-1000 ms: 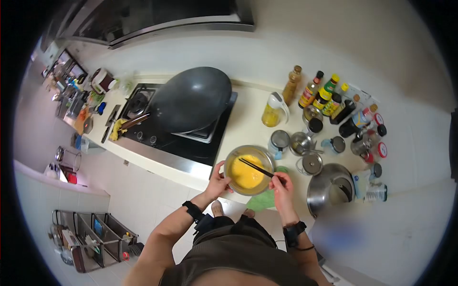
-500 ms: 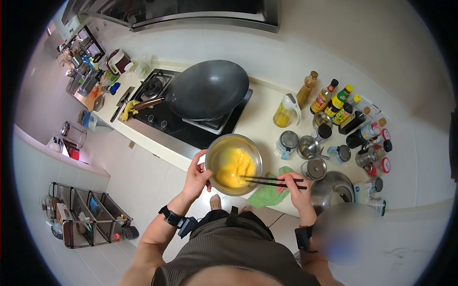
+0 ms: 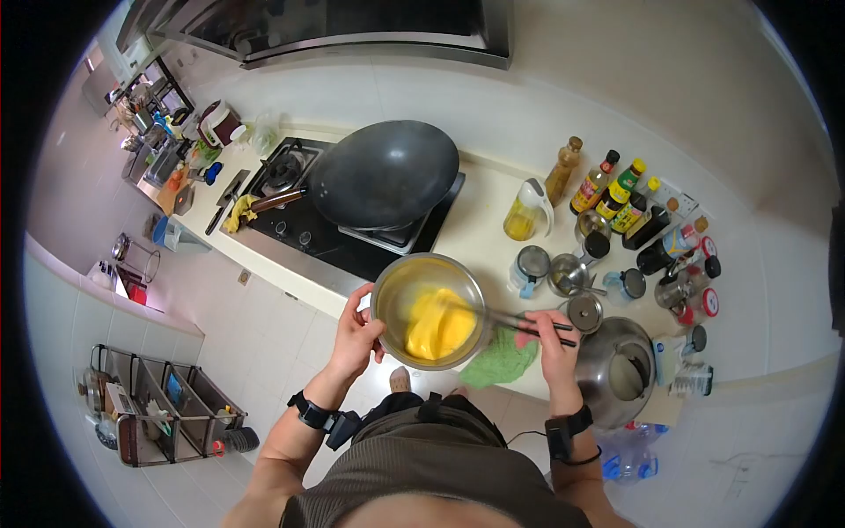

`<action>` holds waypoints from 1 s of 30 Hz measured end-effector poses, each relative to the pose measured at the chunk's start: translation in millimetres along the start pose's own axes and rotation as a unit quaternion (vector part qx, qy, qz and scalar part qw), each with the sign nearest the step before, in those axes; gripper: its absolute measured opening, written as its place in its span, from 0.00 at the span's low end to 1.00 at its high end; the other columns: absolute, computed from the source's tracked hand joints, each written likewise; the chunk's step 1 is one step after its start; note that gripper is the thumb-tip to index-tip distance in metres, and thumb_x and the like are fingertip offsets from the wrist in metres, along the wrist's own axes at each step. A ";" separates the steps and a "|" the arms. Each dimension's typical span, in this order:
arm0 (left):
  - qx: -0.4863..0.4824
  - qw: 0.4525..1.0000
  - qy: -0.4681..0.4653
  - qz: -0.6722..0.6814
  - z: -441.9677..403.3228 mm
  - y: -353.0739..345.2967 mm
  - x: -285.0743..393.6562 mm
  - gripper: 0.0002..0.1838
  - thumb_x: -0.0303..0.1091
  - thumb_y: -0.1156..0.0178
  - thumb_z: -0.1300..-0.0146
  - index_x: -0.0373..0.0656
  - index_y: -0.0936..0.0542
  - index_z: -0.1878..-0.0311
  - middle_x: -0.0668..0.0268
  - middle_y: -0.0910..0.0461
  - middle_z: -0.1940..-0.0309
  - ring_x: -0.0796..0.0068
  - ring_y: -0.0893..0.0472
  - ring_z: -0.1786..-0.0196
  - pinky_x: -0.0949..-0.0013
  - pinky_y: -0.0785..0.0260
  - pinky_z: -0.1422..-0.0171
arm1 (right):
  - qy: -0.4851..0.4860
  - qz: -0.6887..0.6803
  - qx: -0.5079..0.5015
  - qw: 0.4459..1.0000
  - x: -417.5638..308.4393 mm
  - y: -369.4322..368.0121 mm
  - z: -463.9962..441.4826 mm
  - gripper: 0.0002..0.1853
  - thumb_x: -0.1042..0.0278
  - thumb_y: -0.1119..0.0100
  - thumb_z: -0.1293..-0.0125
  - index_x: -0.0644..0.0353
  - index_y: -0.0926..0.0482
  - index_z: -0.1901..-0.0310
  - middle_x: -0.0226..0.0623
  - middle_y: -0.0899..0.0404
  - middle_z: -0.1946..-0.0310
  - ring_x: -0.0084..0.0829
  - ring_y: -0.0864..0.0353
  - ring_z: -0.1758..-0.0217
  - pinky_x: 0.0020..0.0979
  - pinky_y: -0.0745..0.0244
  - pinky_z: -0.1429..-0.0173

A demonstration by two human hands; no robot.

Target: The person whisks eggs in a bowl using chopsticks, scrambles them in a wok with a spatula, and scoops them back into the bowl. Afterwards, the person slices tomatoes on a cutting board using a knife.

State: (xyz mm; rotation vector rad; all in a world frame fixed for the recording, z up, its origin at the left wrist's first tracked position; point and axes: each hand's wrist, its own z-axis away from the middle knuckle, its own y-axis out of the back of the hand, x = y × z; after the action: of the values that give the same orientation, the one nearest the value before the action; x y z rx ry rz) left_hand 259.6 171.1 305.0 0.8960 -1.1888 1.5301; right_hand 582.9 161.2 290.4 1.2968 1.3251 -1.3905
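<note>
One metal bowl [image 3: 396, 292], two dark chopsticks [image 3: 510, 321], one wok [image 3: 387, 176] and one green cloth [image 3: 500, 359] are near the two hands. The bowl is round and shiny, with glossy, streaked yellow liquid [image 3: 440, 327] inside. It is at the counter's front edge, its left side pinched by the left hand's [image 3: 356, 339] thumb and fingers. The right hand's [image 3: 556, 352] fingers close around the chopsticks, right of the bowl; their far ends blur over its rim.

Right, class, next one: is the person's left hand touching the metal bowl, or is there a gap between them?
Touching. The head view shows the left hand holding the metal bowl at its left side, thumb against it with no visible gap.
</note>
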 end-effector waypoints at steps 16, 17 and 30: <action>0.000 0.999 -0.016 -0.029 7.5 19.5 -1.4 0.37 0.15 0.50 0.45 0.38 0.43 0.29 0.64 0.20 0.70 0.78 0.27 0.86 0.78 0.35 0.89 | -0.130 -0.028 -0.183 0.974 -10.4 -0.9 4.2 0.14 0.67 0.45 0.25 0.74 0.19 0.54 0.47 0.15 0.63 0.29 0.15 0.69 0.27 0.19 0.63; 0.003 1.000 -0.018 -0.022 7.9 22.5 -4.9 0.37 0.15 0.50 0.45 0.38 0.43 0.29 0.64 0.20 0.71 0.78 0.27 0.87 0.78 0.35 0.90 | -0.130 -0.029 -0.184 0.974 -5.1 -3.6 1.4 0.14 0.67 0.45 0.25 0.74 0.19 0.54 0.47 0.15 0.63 0.29 0.15 0.69 0.27 0.19 0.63; 0.030 1.000 0.006 0.003 16.0 28.3 -1.2 0.36 0.14 0.50 0.45 0.35 0.43 0.30 0.67 0.25 0.77 0.78 0.28 0.88 0.77 0.35 0.90 | -0.095 0.001 -0.134 0.986 -3.6 -14.1 -4.1 0.14 0.67 0.46 0.26 0.75 0.21 0.57 0.50 0.17 0.66 0.34 0.15 0.71 0.32 0.20 0.68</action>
State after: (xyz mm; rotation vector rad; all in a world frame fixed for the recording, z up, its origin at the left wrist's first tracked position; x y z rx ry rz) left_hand 232.4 153.7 300.7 0.9234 -1.1423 1.5810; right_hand 570.3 166.7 296.6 0.9631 1.3259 -1.2515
